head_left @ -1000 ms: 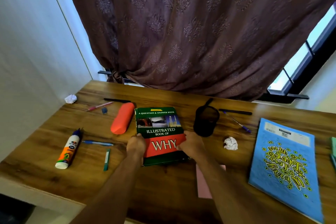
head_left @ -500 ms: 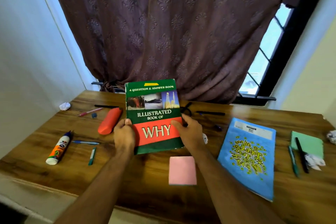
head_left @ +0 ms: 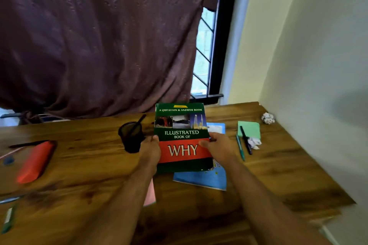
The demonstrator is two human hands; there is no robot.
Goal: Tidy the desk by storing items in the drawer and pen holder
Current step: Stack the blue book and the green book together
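**Book held in both hands above the desk**

The black mesh pen holder point(head_left: 131, 139) stands upright left of centre on the wooden desk point(head_left: 83, 165), with one dark pen point(head_left: 138, 123) leaning out of it toward the right. No drawer can be seen.

The green and red book point(head_left: 182, 137) is held up off the desk, cover facing the camera, just right of the pen holder. The left hand point(head_left: 150, 150) grips its left edge, thumb on the cover; the right hand point(head_left: 220, 148) grips its right edge the same way, fingers curled behind.

Under and behind the book lies a blue notebook point(head_left: 205, 180), partly hidden by it. A pink pad point(head_left: 150, 193) peeks out from beneath the left forearm. To the right sit a green notepad point(head_left: 250, 129), a black pen point(head_left: 246, 141) across it, a teal pen point(head_left: 240, 148) beside that, and a crumpled paper point(head_left: 254, 143) near them. Another paper ball point(head_left: 267, 118) rests in the far right corner.

On the left, blurred, lie a red pencil case point(head_left: 35, 162) and a black pen point(head_left: 27, 144) beyond it; more pens show at the near left edge.
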